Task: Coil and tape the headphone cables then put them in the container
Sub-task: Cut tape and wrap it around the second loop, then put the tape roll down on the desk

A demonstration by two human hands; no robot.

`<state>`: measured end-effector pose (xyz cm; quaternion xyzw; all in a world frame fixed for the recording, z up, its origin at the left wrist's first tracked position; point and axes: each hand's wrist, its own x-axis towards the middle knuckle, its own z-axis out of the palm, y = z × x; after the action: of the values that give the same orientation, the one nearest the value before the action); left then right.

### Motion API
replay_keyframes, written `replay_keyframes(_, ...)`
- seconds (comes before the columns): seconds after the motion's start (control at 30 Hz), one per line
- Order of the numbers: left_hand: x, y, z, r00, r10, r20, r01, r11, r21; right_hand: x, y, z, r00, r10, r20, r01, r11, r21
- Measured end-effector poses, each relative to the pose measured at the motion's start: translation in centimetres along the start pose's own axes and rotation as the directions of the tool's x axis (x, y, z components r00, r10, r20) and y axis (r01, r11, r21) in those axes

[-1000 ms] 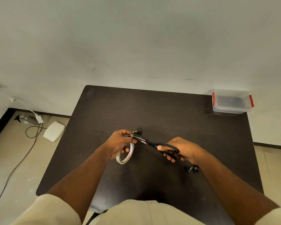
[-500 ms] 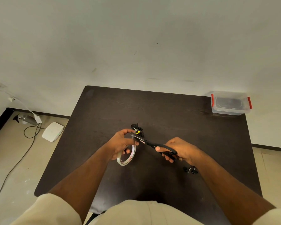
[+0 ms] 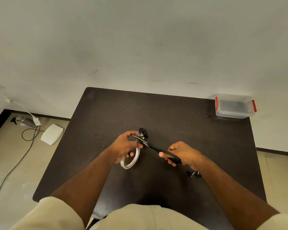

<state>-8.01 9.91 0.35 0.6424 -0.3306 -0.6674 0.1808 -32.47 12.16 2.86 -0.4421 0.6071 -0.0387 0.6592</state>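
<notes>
Above the dark matte table point(image 3: 106, 117), left hand point(image 3: 123, 146) grips a translucent tape ring point(image 3: 130, 159), right hand point(image 3: 183, 152) black scissors point(image 3: 156, 148)

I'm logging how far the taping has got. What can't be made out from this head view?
- Tape on the coiled cable: too small, partly behind the left hand and scissors.
- Whether the blades have cut: too small.
- Second earphones: partly hidden by the right hand and wrist.
- Container contents: blurred by its lid.
</notes>
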Motion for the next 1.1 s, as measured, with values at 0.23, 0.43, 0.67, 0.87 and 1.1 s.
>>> replay_keyframes(0.23, 0.0, -0.7, -0.7, 0.991, 0.062, -0.12, -0.077, 0.989, -0.126, 2.9, 1.3, 1.4, 0.972, -0.138, -0.19, 0.14, 0.99, -0.004)
replay_keyframes(0.43, -0.3, -0.8, -0.9, 0.984, 0.089, -0.156, -0.12, 0.972, -0.201, 7.0, 2.9, 1.6, 0.814, -0.181, -0.552, 0.071, 0.974, -0.215)
replay_keyframes(0.67, -0.5, -0.1, 0.9, 0.988, 0.07, -0.14, -0.108, 0.953, -0.282, 8.3, 3.6, 2.3, 0.823, -0.238, -0.516, -0.108, 0.826, -0.553)
replay_keyframes(0.87, 0.1, 1.3, 3.8, 0.994, 0.054, -0.097, -0.091, 0.9, -0.426, 7.6, 4.0, 2.8, 0.781, -0.23, -0.581, 0.027, 0.941, -0.337)
replay_keyframes(1.1, 1.0, 2.7, 7.5, 0.998, 0.052, 0.038, -0.012, 0.73, -0.683, 3.2, 3.3, 0.9, 0.849, -0.371, -0.376, 0.482, 0.835, 0.264)
